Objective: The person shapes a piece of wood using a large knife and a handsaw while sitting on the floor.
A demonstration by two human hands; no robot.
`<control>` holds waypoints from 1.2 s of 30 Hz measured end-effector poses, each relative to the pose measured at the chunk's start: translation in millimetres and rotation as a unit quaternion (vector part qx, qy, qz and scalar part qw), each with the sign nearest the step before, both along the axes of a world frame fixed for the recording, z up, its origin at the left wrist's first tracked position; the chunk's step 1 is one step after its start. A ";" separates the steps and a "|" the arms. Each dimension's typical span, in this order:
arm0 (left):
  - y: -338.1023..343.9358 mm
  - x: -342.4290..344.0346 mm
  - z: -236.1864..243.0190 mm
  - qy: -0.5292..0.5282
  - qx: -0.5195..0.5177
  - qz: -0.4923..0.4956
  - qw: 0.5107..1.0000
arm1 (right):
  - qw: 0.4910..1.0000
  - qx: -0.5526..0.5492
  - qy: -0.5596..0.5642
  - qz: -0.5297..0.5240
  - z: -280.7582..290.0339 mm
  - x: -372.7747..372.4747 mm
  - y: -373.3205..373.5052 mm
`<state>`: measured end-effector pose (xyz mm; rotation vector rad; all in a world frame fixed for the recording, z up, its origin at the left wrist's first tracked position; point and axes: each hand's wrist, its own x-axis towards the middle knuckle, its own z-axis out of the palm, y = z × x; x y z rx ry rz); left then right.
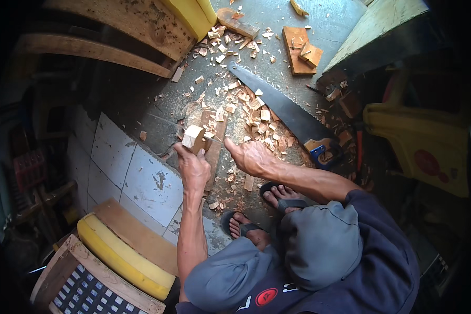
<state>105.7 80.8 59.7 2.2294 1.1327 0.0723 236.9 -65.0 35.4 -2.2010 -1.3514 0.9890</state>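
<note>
Block (pixel 193 137): small, pale wood, likely light, stiff, rough-cut; left hand (pixel 192 167) pinches its lower edge on plank (pixel 215 149). Right hand (pixel 251 156) closed, contents unclear. Grip flat sides.

pale wood block (pixel 193 137), tilted, above plank (pixel 215 152)

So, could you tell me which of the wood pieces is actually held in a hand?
The pale wood block in the left hand; the other pieces lie loose on the floor.
</note>
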 end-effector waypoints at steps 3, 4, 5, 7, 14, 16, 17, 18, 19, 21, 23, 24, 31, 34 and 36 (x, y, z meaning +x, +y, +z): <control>6.8 4.3 -2.6 -0.007 -0.019 -0.012 1.000 | 0.999 0.040 -0.017 -0.022 -27.3 -0.9 -5.3; 7.6 4.3 -1.5 -0.009 -0.016 -0.007 1.000 | 0.999 0.044 -0.009 -0.028 -20.9 -3.3 -1.8; 6.3 3.7 -0.5 -0.011 -0.014 -0.003 1.000 | 0.998 0.048 -0.001 -0.034 -14.5 -5.1 1.3; 4.7 -1.7 -3.3 -0.017 -0.011 -0.002 1.000 | 1.000 0.009 0.012 -0.008 5.8 -6.0 4.0; 9.9 8.6 -1.8 -0.028 -0.028 -0.012 0.999 | 0.996 0.014 0.081 -0.041 -24.9 4.1 6.0; 14.0 -0.3 -2.3 -0.042 -0.008 -0.010 0.999 | 0.998 0.038 0.029 -0.039 -6.3 -4.7 10.4; 17.0 -5.8 -3.7 -0.047 0.000 -0.009 0.999 | 0.998 0.048 0.006 -0.038 -0.6 -7.1 11.6; 16.4 -6.4 -1.3 -0.054 0.009 -0.016 0.998 | 0.997 0.068 -0.014 -0.039 -5.8 0.5 12.6; 7.3 -1.5 -0.1 -0.046 -0.006 -0.020 0.999 | 0.996 0.072 -0.018 -0.042 -20.5 3.3 3.2; -4.1 15.6 -4.4 -0.027 -0.038 -0.038 0.998 | 0.995 0.076 -0.026 -0.057 -47.7 -4.1 -20.1; 11.1 6.9 1.9 -0.031 0.007 -0.047 0.998 | 0.996 0.072 -0.008 -0.060 -27.6 -6.6 -2.8; 5.5 4.9 1.0 -0.040 0.008 -0.039 0.998 | 0.997 0.058 0.003 -0.056 -8.7 -9.2 -2.4; 10.9 -3.2 -6.4 -0.031 -0.008 -0.032 0.999 | 0.998 0.027 0.005 -0.061 -12.2 -16.9 7.2; 9.2 7.7 -6.8 -0.040 -0.017 -0.038 0.998 | 0.999 0.011 -0.002 -0.035 -22.5 -1.7 -3.4; 9.7 9.4 -1.7 -0.013 -0.025 -0.019 0.999 | 0.998 0.039 -0.028 -0.043 -33.5 -9.1 -10.9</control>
